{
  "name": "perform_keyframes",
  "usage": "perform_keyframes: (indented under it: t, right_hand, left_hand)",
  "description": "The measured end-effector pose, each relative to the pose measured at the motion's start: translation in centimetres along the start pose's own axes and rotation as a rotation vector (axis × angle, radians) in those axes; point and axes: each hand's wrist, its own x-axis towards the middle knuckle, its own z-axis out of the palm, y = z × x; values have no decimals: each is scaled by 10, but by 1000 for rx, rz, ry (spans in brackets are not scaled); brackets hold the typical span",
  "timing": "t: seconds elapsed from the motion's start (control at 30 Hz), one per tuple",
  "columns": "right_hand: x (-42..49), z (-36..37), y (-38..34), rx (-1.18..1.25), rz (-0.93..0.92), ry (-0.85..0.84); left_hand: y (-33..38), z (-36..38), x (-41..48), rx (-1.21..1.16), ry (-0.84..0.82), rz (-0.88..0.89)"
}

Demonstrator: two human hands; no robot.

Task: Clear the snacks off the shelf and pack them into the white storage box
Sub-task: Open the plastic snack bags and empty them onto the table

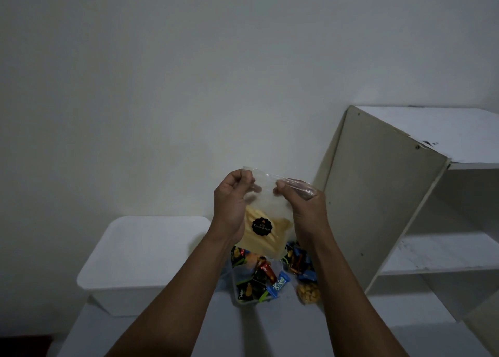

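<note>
**Item: left hand (pixel 232 197).** Fingers curled, thumb and fingertips pinching the top left edge of a clear plastic snack bag (pixel 266 208). It holds nothing else.

**Item: right hand (pixel 302 205).** Thumb pressed to the front of the same top edge. The fingers are folded behind it, with crumpled plastic bunched over them. Both hands hold the bag up in the air, in front of the wall and above the surface (pixel 270 329).

**Item: snack bag.** Thin transparent film, carrying a round black label (pixel 262 226). The lower half is filled with pale yellow sticks (pixel 252 239) and the upper half is slack. We judge it light, limp and somewhat slick. The sticks are likely brittle, so squeezing the filled part risks breakage. We rate the empty top strip, where both hands pinch, as the safest hold, though a hand under the base would steady it.

**Item: other snacks.** Below the bag, on the surface, stand a clear tub of wrapped sweets (pixel 256 283), a loose heap of similar wrappers (pixel 299 262), and a small bag of nuts (pixel 307 293).

**Item: white storage box (pixel 113 300).** It stands to the left of the snacks. Its top looks covered, and we cannot tell if that is a lid.

**Item: shelf (pixel 383 194).** It stands to the right, and we see no snacks on the boards in view.
</note>
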Motion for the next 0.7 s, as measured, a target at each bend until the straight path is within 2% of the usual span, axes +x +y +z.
perform_keyframes:
  t: [0.1,0.33,0.57,0.7]
  right_hand:
    - [0,-1,1,-22,-5,10]
    - [3,-5,-3,-58,-5,0]
    - [-1,-1,-3,-27,6,-3]
    - [-1,-1,-4,-49,-11,3]
  left_hand:
    - [0,-2,0,7,-1,12]
    - [6,-1,-1,132,-149,-30]
    - [4,-2,-3,248,-142,23]
    - [4,-3,-4,200,-145,-3]
